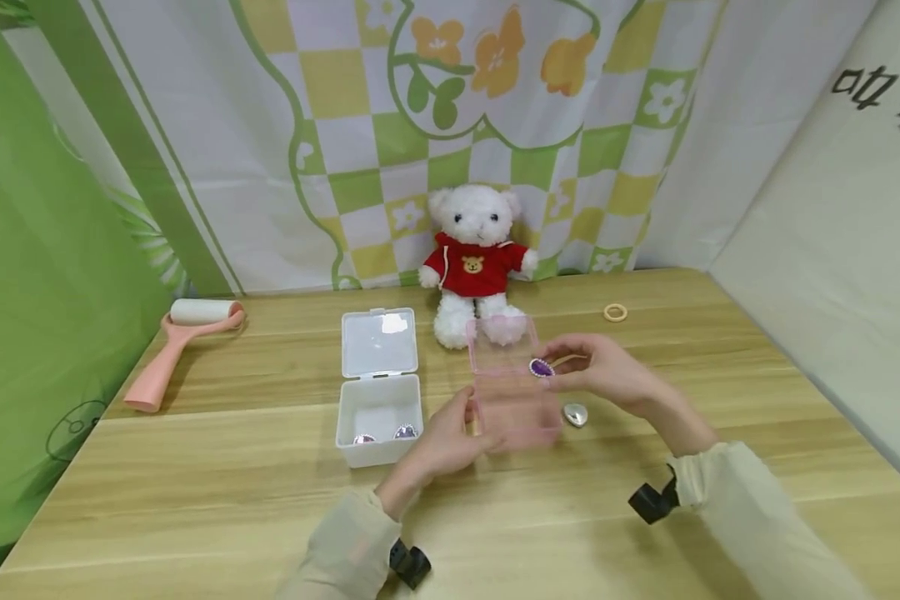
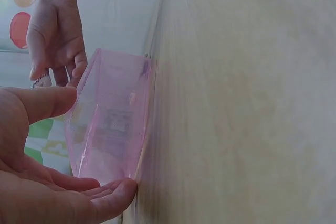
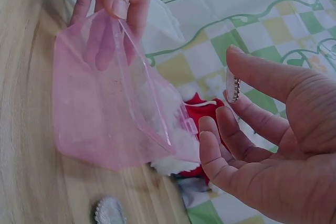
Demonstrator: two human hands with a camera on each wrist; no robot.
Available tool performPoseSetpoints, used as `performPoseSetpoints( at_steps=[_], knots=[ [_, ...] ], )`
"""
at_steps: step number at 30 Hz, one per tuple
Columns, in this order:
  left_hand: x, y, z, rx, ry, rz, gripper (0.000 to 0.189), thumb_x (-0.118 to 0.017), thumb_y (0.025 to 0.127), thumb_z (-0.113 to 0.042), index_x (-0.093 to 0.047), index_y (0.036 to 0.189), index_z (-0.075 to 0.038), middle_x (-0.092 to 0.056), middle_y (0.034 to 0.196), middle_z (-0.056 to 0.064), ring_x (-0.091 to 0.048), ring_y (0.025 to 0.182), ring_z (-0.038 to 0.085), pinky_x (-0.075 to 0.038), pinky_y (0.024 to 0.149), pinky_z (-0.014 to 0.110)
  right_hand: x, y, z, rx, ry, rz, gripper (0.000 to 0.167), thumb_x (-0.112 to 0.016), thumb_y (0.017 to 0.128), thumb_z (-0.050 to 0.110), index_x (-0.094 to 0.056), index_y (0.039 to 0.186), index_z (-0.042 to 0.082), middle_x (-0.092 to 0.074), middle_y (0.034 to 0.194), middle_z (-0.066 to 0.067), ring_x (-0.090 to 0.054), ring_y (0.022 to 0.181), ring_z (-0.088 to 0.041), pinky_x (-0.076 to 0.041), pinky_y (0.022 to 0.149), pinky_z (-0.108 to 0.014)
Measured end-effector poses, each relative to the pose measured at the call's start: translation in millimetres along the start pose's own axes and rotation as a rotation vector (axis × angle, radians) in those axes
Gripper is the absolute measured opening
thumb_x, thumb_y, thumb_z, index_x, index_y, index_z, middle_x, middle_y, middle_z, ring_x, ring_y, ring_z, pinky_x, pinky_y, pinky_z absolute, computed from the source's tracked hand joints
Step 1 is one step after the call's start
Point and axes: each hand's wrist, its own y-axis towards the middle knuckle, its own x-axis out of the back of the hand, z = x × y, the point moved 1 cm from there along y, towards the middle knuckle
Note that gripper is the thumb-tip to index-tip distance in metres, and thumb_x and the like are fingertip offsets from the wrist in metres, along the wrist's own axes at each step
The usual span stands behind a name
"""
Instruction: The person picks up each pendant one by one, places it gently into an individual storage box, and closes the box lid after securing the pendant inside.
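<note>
My right hand [image 1: 607, 375] pinches a purple gem with a beaded silver rim [image 1: 542, 367] between thumb and forefinger, held above the right side of a pink see-through box [image 1: 517, 412]. In the right wrist view the gem [image 3: 232, 86] appears edge-on, with the other fingers loosely bent. The pink box stands on the table with its lid [image 1: 504, 346] raised. My left hand [image 1: 450, 437] grips its left side, the thumb [image 2: 50, 103] at the rim. A silver-looking, drop-shaped gem [image 1: 575, 415] lies just right of the box.
A white box [image 1: 378, 421] with its lid up stands to the left, holding two gems. Behind the pink box sits a white teddy bear [image 1: 476, 267] in a red hoodie. A pink lint roller [image 1: 172, 350] lies far left, a small ring [image 1: 615, 312] back right.
</note>
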Motion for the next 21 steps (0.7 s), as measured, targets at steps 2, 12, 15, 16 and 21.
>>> performPoseSetpoints(
  at_steps=[2, 12, 15, 16, 21],
  knots=[
    [0.2, 0.0, 0.0, 0.002, 0.001, 0.003, 0.085, -0.072, 0.085, -0.025, -0.024, 0.148, 0.006, -0.042, 0.141, 0.028, -0.045, 0.126, 0.04, -0.038, 0.104, 0.051, -4.0, 4.7, -2.6, 0.017, 0.008, 0.021, 0.038, -0.07, 0.083, -0.002, -0.057, 0.117, -0.013, -0.064, 0.11, -0.019, -0.064, 0.096, -0.021, -0.054, 0.081, -0.028],
    [1.9, 1.3, -1.2, 0.012, 0.012, 0.0, 0.086, -0.072, 0.084, -0.028, -0.024, 0.148, 0.005, -0.043, 0.141, 0.026, -0.046, 0.127, 0.038, -0.038, 0.105, 0.051, -22.4, 19.9, -9.4, 0.049, -0.054, 0.086, 0.035, -0.074, 0.078, -0.002, -0.062, 0.11, -0.01, -0.064, 0.104, -0.016, -0.061, 0.093, -0.025, -0.053, 0.082, -0.025],
    [2.1, 0.8, -1.3, 0.009, 0.013, -0.002, 0.086, -0.072, 0.085, -0.029, -0.024, 0.148, 0.005, -0.043, 0.141, 0.027, -0.045, 0.127, 0.039, -0.037, 0.105, 0.052, -25.9, 21.5, -9.2, 0.066, -0.094, 0.094, 0.034, -0.075, 0.077, -0.002, -0.063, 0.108, -0.01, -0.064, 0.1, -0.015, -0.061, 0.089, -0.024, -0.053, 0.079, -0.025],
    [2.1, 0.7, -1.5, 0.012, 0.011, -0.002, 0.086, -0.072, 0.085, -0.029, -0.024, 0.148, 0.005, -0.043, 0.141, 0.026, -0.045, 0.127, 0.039, -0.037, 0.105, 0.052, -26.8, 21.8, -9.4, 0.064, -0.108, 0.095, 0.033, -0.075, 0.077, -0.001, -0.063, 0.107, -0.009, -0.064, 0.099, -0.014, -0.061, 0.087, -0.023, -0.053, 0.078, -0.024],
    [1.5, 0.7, -0.4, 0.033, 0.008, 0.005, 0.088, -0.072, 0.085, -0.031, -0.022, 0.149, 0.005, -0.041, 0.144, 0.026, -0.043, 0.129, 0.038, -0.036, 0.106, 0.052, -31.4, 21.4, -8.8, 0.044, -0.173, 0.114, 0.029, -0.075, 0.077, 0.001, -0.065, 0.104, -0.006, -0.065, 0.093, -0.011, -0.06, 0.081, -0.019, -0.052, 0.072, -0.024]
  ],
)
